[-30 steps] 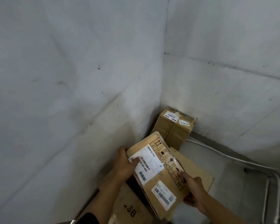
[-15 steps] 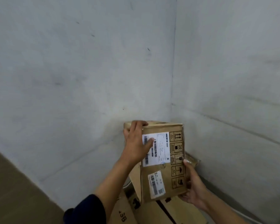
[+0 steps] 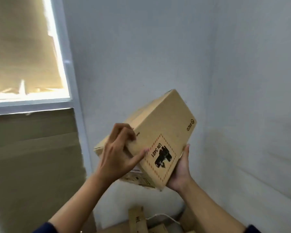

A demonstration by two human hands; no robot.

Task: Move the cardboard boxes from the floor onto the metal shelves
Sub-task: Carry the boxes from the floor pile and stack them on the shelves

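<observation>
- The left hand (image 3: 118, 155) grips the near left end of the cardboard box (image 3: 160, 142), its fingers curled over the upper edge and its thumb pressed flat along the side face beside the printed label.
- The right hand (image 3: 181, 172) holds the box from below at its lower right corner, palm cupped under it, with fingertips showing along the right edge.
- The box is in the air between the 2 hands, in front of the pale wall (image 3: 141, 56) and tilted so that its far end points up and away to the right.
- On its facing side is a hazard label (image 3: 160, 157) with a red dashed border, a black symbol and the text "UN 3481"; a small logo sits near the far right corner.
- A white sticker with print shows on the underside, just below the left hand, too blurred to read.
- Both forearms are bare, with dark sleeve cuffs at the bottom edge of the view.
- To the left stands a pale metal upright (image 3: 74, 81) with a crossbar; large brown cardboard (image 3: 32, 157) fills the space below the bar, and a brightly lit brown surface shows above it.
- More cardboard boxes (image 3: 138, 219) lie low in the corner beneath the held box, with a white cable (image 3: 165, 216) running past them.
</observation>
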